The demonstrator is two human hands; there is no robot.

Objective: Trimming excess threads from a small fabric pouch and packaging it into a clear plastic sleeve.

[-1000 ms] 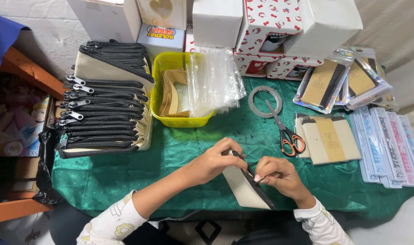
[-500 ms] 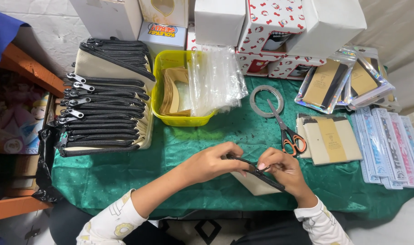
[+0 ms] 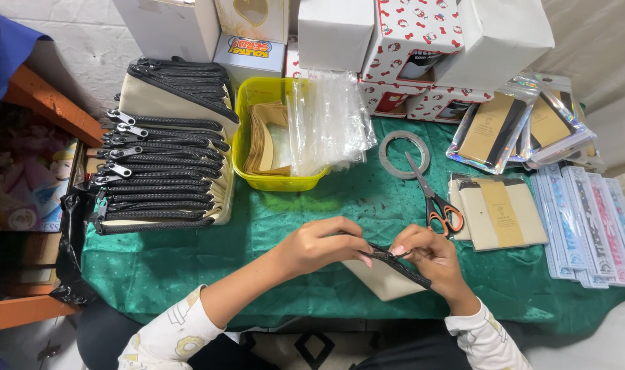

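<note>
You have a cream zip pouch low in the centre of the frame, at the near edge of the bench. Your left hand pinches its black zipper from the left, and your right hand closes its grip on the zipper just beside it. You seem to be working the zip; next, hold one end steady and run the slider straight. The orange-handled scissors lie just above your right hand.

**Pouch turned zipper-up between the hands**

The cream zipper pouch, earlier held with its face showing, now lies lower, zipper edge uppermost. The left hand and right hand have closed together on the zipper.
</note>
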